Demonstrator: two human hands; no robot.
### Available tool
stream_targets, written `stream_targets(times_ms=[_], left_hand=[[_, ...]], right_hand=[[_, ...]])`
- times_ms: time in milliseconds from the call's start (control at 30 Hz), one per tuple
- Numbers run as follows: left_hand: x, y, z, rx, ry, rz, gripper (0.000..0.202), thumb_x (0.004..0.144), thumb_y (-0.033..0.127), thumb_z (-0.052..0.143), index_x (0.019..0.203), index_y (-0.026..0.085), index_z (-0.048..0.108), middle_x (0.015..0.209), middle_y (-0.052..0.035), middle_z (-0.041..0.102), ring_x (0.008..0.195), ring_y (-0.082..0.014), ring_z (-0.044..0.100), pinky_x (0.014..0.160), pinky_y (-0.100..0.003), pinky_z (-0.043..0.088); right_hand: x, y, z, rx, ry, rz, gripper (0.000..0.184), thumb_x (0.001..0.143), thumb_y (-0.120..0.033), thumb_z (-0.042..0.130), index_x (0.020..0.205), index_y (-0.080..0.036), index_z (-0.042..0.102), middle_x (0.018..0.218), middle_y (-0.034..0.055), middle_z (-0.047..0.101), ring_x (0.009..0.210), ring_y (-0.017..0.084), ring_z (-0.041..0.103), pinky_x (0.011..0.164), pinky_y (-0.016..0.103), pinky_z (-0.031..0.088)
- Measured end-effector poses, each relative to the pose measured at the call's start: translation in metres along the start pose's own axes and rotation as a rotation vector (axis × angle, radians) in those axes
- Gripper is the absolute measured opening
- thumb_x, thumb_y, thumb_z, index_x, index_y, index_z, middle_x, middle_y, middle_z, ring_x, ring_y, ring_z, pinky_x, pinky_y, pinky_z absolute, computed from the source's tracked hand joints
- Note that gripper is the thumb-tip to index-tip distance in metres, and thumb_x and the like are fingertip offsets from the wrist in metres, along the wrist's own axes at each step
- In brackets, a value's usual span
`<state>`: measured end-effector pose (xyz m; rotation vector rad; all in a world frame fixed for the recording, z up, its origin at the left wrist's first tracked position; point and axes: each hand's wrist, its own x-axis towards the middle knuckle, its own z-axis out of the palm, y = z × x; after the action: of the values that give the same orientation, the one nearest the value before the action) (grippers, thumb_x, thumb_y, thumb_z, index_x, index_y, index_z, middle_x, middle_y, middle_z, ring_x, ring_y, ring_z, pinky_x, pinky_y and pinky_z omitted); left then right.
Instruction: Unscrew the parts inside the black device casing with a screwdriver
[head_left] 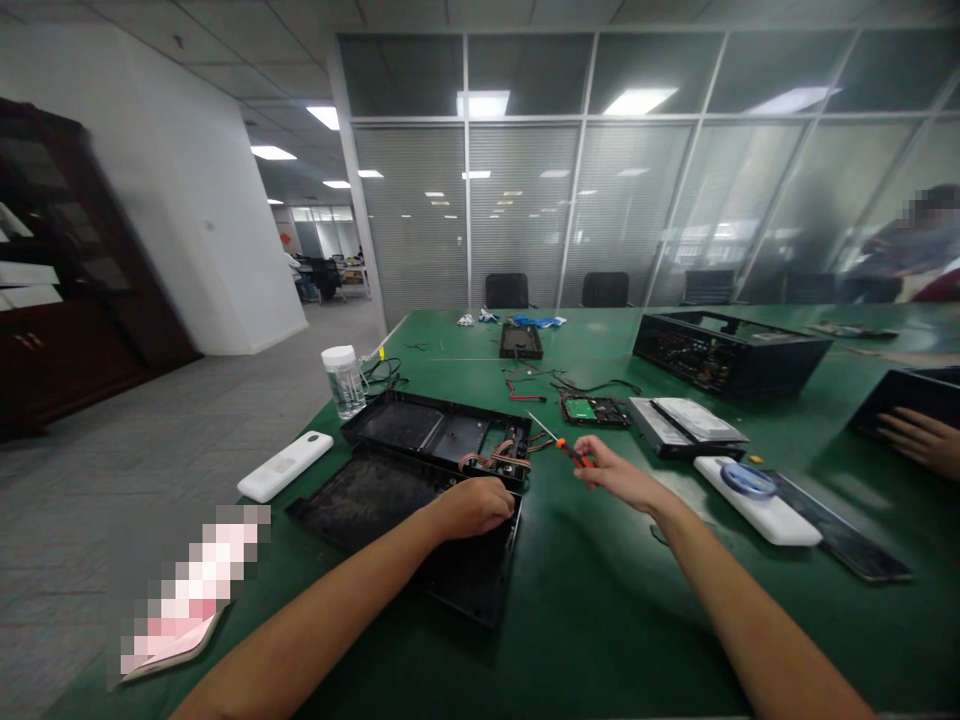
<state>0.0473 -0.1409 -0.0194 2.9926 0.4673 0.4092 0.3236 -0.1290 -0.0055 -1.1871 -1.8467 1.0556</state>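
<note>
Taking clock positions from the right hand (611, 472), with twelve pointing away from us, we count one screwdriver (573, 455), one black tray (409, 425) at ten, one black panel (367, 500) at nine, one green circuit board (581, 409) at twelve, one silver drive unit (690, 425) at two, and two white devices: the first (285, 467) at nine, the second (757, 505), topped by a round blue disc (748, 478), at four. One bottle (345, 385) stands at ten; one open chassis (731, 355) sits at one. At three, a co-worker's hand (919, 435) rests against a dark case (889, 405). Striped ribbon cables (499, 455) occupy the tray's near right end, and our left hand (476, 505) and forearm cover part of the panel. We pinch the screwdriver's handle between the right thumb and fingers; its shaft points to ten, ending near the tray's right end. Our left fingers are curled together at the panel's right edge, directly below the tray; we cannot tell whether they grip anything.
</note>
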Motion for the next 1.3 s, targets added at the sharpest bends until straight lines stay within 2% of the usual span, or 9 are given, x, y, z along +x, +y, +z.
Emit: stream_targets(times_ms=[133, 200, 267, 400, 700, 1000, 1100, 1233, 1300], left_hand=[[-0.001, 0.002, -0.001, -0.054, 0.016, -0.079, 0.012, 0.083, 0.012, 0.046, 0.079, 0.017, 0.057, 0.083, -0.0031, 0.060, 0.086, -0.0147, 0.053, 0.081, -0.025, 0.039], [-0.002, 0.004, -0.002, -0.084, 0.043, -0.178, 0.005, 0.081, 0.014, 0.052, 0.085, 0.017, 0.053, 0.086, -0.0028, 0.058, 0.084, -0.0145, 0.053, 0.076, -0.024, 0.040], [-0.003, 0.005, -0.001, -0.120, 0.061, -0.269, 0.013, 0.077, 0.015, 0.057, 0.088, 0.017, 0.049, 0.088, -0.0025, 0.057, 0.082, -0.0143, 0.053, 0.071, -0.023, 0.040], [-0.004, 0.005, 0.000, -0.166, 0.065, -0.325, 0.019, 0.076, 0.014, 0.059, 0.088, 0.016, 0.045, 0.087, -0.0021, 0.056, 0.080, -0.0143, 0.054, 0.070, -0.023, 0.039], [-0.003, 0.008, -0.002, -0.217, 0.068, -0.336, 0.026, 0.074, 0.010, 0.060, 0.090, 0.017, 0.041, 0.092, -0.0024, 0.058, 0.083, -0.0143, 0.055, 0.072, -0.023, 0.040], [-0.002, 0.009, -0.004, -0.219, 0.065, -0.328, 0.024, 0.075, 0.011, 0.059, 0.091, 0.017, 0.041, 0.092, -0.0033, 0.059, 0.087, -0.0156, 0.056, 0.074, -0.024, 0.041], [-0.002, 0.009, -0.005, -0.206, 0.066, -0.325, 0.024, 0.075, 0.012, 0.059, 0.091, 0.017, 0.042, 0.091, -0.0030, 0.058, 0.087, -0.0157, 0.056, 0.074, -0.024, 0.041], [-0.002, 0.008, -0.004, -0.182, 0.055, -0.331, 0.026, 0.073, 0.013, 0.060, 0.091, 0.017, 0.042, 0.089, -0.0031, 0.058, 0.086, -0.0168, 0.056, 0.073, -0.025, 0.041], [-0.002, 0.006, -0.002, -0.171, 0.057, -0.338, 0.027, 0.073, 0.014, 0.061, 0.093, 0.017, 0.043, 0.091, -0.0039, 0.058, 0.086, -0.0175, 0.056, 0.073, -0.026, 0.042]], right_hand=[[-0.001, -0.013, -0.003, 0.020, 0.186, -0.087, 0.032, 0.082, -0.044, 0.041, 0.091, -0.015, 0.052, 0.060, -0.0027, 0.047, 0.047, 0.008, 0.039, 0.042, 0.021, 0.031], [-0.002, -0.017, 0.000, -0.022, 0.306, -0.134, 0.032, 0.080, -0.046, 0.044, 0.079, -0.016, 0.053, 0.053, -0.0041, 0.042, 0.045, 0.008, 0.036, 0.041, 0.020, 0.027], [-0.005, -0.019, 0.003, -0.095, 0.346, -0.204, 0.029, 0.076, -0.044, 0.053, 0.069, -0.017, 0.052, 0.054, -0.0038, 0.042, 0.048, 0.008, 0.038, 0.044, 0.021, 0.029], [-0.010, -0.022, 0.007, -0.200, 0.290, -0.277, 0.027, 0.074, -0.041, 0.054, 0.062, -0.017, 0.053, 0.056, -0.0022, 0.047, 0.052, 0.010, 0.041, 0.050, 0.023, 0.033], [-0.008, -0.022, 0.022, -0.342, 0.278, -0.303, 0.025, 0.078, -0.038, 0.049, 0.065, -0.018, 0.056, 0.057, -0.0007, 0.052, 0.053, 0.012, 0.044, 0.051, 0.023, 0.034], [-0.010, -0.029, 0.029, -0.478, 0.258, -0.331, 0.025, 0.079, -0.038, 0.047, 0.067, -0.019, 0.058, 0.057, -0.0013, 0.055, 0.051, 0.011, 0.046, 0.052, 0.023, 0.034], [-0.012, -0.046, 0.031, -0.620, 0.248, -0.339, 0.030, 0.081, -0.042, 0.045, 0.066, -0.019, 0.058, 0.057, -0.0009, 0.057, 0.052, 0.012, 0.049, 0.055, 0.023, 0.033], [-0.015, -0.088, 0.041, -0.956, 0.195, -0.359, 0.041, 0.085, -0.048, 0.038, 0.065, -0.019, 0.058, 0.058, 0.0036, 0.060, 0.056, 0.014, 0.053, 0.054, 0.024, 0.028], [-0.014, -0.108, 0.049, -1.071, 0.153, -0.392, 0.038, 0.087, -0.044, 0.035, 0.073, -0.018, 0.060, 0.062, 0.0060, 0.063, 0.056, 0.015, 0.055, 0.053, 0.025, 0.027]])
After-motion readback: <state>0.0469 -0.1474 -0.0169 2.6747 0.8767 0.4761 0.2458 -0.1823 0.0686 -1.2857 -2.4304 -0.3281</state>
